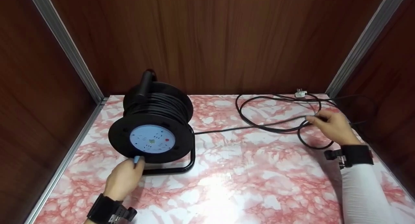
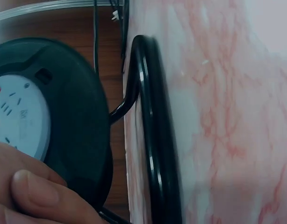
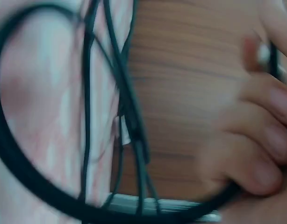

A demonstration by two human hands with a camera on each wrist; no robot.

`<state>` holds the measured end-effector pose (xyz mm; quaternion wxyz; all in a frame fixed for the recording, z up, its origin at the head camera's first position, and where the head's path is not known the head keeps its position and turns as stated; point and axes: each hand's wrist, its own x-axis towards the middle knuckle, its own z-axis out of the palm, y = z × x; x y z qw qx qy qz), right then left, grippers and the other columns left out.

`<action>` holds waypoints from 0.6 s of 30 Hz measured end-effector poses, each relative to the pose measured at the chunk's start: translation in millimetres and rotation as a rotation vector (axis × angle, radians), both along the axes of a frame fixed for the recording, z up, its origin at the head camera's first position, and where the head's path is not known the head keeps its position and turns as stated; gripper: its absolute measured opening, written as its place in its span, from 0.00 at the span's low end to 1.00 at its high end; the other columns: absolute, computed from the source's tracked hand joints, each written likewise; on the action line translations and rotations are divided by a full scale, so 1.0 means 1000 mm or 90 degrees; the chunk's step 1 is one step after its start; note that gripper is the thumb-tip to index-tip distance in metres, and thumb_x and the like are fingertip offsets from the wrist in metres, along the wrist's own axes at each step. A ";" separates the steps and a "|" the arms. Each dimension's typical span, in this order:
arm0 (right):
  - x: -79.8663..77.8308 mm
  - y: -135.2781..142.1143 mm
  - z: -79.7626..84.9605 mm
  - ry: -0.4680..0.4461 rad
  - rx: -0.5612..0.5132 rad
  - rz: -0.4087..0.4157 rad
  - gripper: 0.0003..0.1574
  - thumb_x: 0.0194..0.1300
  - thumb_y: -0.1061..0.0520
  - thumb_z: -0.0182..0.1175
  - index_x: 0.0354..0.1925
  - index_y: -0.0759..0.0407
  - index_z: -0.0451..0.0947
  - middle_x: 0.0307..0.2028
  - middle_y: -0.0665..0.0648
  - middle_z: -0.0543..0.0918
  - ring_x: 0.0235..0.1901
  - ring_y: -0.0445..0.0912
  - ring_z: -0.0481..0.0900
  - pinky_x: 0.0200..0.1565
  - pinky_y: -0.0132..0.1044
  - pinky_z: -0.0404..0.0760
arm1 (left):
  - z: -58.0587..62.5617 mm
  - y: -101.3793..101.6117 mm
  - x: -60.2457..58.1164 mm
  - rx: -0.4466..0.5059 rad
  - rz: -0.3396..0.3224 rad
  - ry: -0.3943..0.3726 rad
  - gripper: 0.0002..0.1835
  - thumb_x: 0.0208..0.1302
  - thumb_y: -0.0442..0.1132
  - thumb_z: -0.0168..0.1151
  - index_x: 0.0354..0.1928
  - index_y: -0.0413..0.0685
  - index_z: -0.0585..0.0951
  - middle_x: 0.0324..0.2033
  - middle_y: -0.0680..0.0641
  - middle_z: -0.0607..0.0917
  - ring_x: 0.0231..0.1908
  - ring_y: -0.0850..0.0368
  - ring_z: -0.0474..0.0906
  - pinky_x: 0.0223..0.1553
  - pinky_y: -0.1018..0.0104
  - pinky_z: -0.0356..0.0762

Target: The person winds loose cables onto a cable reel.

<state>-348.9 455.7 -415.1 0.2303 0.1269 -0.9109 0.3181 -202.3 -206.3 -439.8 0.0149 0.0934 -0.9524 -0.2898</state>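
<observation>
A black cable reel [image 1: 120, 136] with dark cable wound on its drum stands on its tubular frame [image 1: 168, 170] at the left of the table. Its round socket panel [image 1: 152, 138] faces the front. At the reel's lower front rim, my left hand [image 1: 124, 178] grips a small light-blue knob [image 1: 137, 159], mostly hidden by the fingers. Over on the right, my right hand [image 1: 334, 126] holds the black cable [image 1: 227, 129], which runs taut back to the reel. In the right wrist view, curled fingers [image 3: 248, 158] wrap round the cable, and a loop of it hangs beside them.
Loose cable loops [image 1: 275, 130] lie on the pink-and-white marbled table [image 1: 227, 172] near the right hand. A white plug [image 1: 300, 93] rests at the back right edge. Brown wood panels [image 1: 210, 42] with metal corner strips [image 1: 65, 39] enclose the back and sides.
</observation>
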 end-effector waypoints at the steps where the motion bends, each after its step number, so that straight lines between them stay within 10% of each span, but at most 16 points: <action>1: 0.000 -0.002 0.002 0.039 -0.010 -0.010 0.11 0.63 0.47 0.74 0.30 0.50 0.87 0.22 0.50 0.80 0.22 0.38 0.70 0.28 0.29 0.66 | 0.001 -0.001 0.000 0.004 0.001 0.000 0.30 0.79 0.62 0.38 0.23 0.50 0.73 0.20 0.48 0.73 0.22 0.52 0.73 0.27 0.57 0.68; 5: 0.001 -0.006 0.004 0.091 -0.002 -0.014 0.10 0.60 0.49 0.76 0.29 0.51 0.87 0.22 0.51 0.80 0.21 0.38 0.70 0.29 0.28 0.65 | 0.002 -0.004 0.000 0.010 0.003 0.002 0.31 0.78 0.62 0.38 0.24 0.50 0.73 0.20 0.48 0.74 0.22 0.52 0.73 0.28 0.57 0.68; 13: 0.004 0.008 -0.005 -0.124 0.040 0.029 0.15 0.69 0.43 0.68 0.32 0.51 0.87 0.25 0.51 0.81 0.24 0.40 0.72 0.28 0.33 0.69 | 0.008 -0.010 0.001 0.007 0.018 0.039 0.33 0.78 0.65 0.36 0.24 0.49 0.73 0.20 0.47 0.73 0.24 0.51 0.74 0.27 0.56 0.68; 18: 0.002 0.002 0.002 0.004 -0.015 -0.008 0.12 0.65 0.45 0.72 0.29 0.50 0.87 0.23 0.50 0.82 0.22 0.38 0.70 0.29 0.29 0.66 | 0.010 -0.014 0.003 0.008 0.034 0.046 0.34 0.77 0.67 0.36 0.24 0.49 0.72 0.20 0.47 0.73 0.25 0.50 0.74 0.27 0.56 0.68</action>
